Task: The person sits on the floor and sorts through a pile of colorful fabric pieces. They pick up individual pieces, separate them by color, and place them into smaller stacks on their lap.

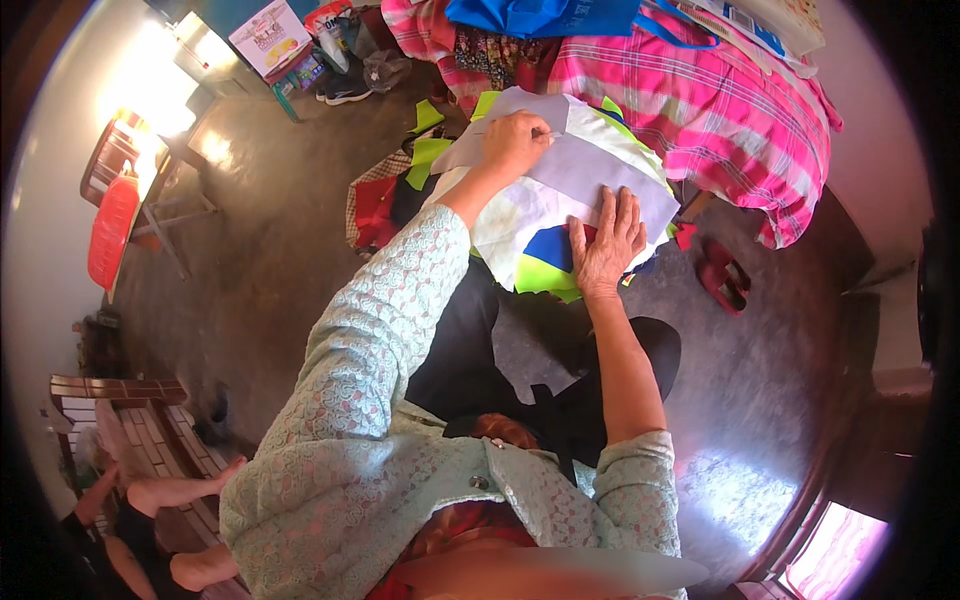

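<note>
My left hand (515, 145) is closed in a pinch above a lavender-grey cloth piece (600, 172), near its far side. Something thin seems to show at the fingertips, too small to name. Spread flat, my right hand (606, 245) presses on the nearer edge of the cloth, fingers pointing away from me. Under the grey piece lies white cloth (500, 228). Blue cloth (548, 248) and neon-yellow cloth (545, 277) show beside my right thumb. The pile sits just beyond my knees; what supports it is hidden.
Scraps of yellow cloth (428, 116) and red cloth (374, 210) lie left of the pile. Pink plaid cloth (700, 120) drapes over something at the far right. Dark red sandals (722, 275) rest on the floor. A red chair (113, 232) stands left; another person's legs (180, 490) show lower left.
</note>
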The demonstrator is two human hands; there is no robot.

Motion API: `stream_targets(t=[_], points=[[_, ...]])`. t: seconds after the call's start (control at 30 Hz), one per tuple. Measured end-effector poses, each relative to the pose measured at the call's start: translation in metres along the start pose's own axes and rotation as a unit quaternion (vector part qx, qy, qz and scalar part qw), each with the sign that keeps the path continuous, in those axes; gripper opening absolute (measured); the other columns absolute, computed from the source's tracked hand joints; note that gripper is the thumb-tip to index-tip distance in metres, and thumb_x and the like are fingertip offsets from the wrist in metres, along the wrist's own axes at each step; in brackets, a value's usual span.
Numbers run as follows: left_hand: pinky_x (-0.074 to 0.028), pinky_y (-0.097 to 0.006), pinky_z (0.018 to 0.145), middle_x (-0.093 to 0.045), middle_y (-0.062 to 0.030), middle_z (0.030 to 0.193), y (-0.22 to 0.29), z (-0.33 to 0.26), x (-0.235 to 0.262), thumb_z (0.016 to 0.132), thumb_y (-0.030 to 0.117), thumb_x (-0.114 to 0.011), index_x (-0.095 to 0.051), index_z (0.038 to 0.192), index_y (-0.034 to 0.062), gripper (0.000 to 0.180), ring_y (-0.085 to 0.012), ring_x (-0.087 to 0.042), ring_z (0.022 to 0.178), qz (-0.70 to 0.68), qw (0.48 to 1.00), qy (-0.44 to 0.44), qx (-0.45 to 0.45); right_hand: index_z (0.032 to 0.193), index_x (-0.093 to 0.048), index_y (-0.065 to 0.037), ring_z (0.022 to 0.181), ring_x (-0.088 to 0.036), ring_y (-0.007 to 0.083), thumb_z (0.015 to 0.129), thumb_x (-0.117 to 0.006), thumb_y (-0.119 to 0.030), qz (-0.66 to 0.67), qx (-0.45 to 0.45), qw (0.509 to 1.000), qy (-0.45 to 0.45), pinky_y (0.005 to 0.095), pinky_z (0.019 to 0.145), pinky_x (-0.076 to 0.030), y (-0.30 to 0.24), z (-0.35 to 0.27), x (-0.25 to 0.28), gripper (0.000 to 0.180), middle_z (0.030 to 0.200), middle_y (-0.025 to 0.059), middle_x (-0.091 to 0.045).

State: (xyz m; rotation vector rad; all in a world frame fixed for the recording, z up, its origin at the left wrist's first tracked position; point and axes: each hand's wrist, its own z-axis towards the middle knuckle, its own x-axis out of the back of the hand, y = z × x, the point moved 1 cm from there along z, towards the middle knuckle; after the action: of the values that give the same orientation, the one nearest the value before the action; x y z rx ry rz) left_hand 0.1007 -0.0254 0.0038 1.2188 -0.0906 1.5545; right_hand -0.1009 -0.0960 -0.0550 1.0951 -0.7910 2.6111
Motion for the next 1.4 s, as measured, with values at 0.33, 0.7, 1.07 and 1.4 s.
stream_targets(t=[0.33,0.7,1.07,1.4], points=[[-0.049,-0.030,0.072,-0.069,-0.0072,0.087,0.022,-0.021,0.045,0.086,0.019,-0.065,-0.062,0.099,0.0031,0.020,-0.0159,-0.065,0.079,-0.182,0.983,-0.021,0.005,0.138,-0.040,-0.012,0.137,-0.027,0.0315,0.083,-0.060,-0.045,0.003,-0.008,1.000,-0.012,0.0519,0.108,-0.014,0.000,-0.002,0.003,0.067,0.146,0.0147,-0.033],[-0.038,-0.043,0.098,-0.060,-0.0094,0.114,0.040,-0.096,0.004,0.075,-0.001,-0.064,-0.060,0.088,0.0046,0.015,-0.0283,-0.053,0.113,-0.024,0.973,0.066,-0.221,0.132,-0.046,-0.009,0.131,-0.034,0.0349,0.074,-0.068,-0.037,0.074,0.018,0.997,0.030,0.0546,0.103,-0.023,0.011,0.006,0.009,0.068,0.138,0.0190,-0.040],[-0.030,-0.048,0.107,-0.056,-0.0104,0.127,0.028,-0.114,-0.005,0.091,0.011,-0.051,-0.054,0.101,0.0061,0.012,-0.0297,-0.049,0.123,0.033,0.966,0.057,-0.251,0.142,-0.032,-0.010,0.127,-0.035,0.0387,0.082,-0.066,-0.026,0.130,-0.280,0.933,0.187,0.0526,0.100,-0.028,0.081,0.009,0.022,0.071,0.137,0.0173,-0.040],[-0.031,-0.047,0.106,-0.058,-0.0088,0.123,0.018,-0.105,0.000,0.079,0.002,-0.061,-0.058,0.104,0.0073,0.026,-0.0273,-0.050,0.123,-0.003,0.973,0.065,-0.221,0.088,-0.063,0.000,0.064,-0.050,0.0090,0.083,-0.068,-0.015,0.338,-0.391,0.855,0.027,0.0279,0.058,-0.042,0.102,0.019,-0.010,0.017,0.072,0.0002,-0.059]])
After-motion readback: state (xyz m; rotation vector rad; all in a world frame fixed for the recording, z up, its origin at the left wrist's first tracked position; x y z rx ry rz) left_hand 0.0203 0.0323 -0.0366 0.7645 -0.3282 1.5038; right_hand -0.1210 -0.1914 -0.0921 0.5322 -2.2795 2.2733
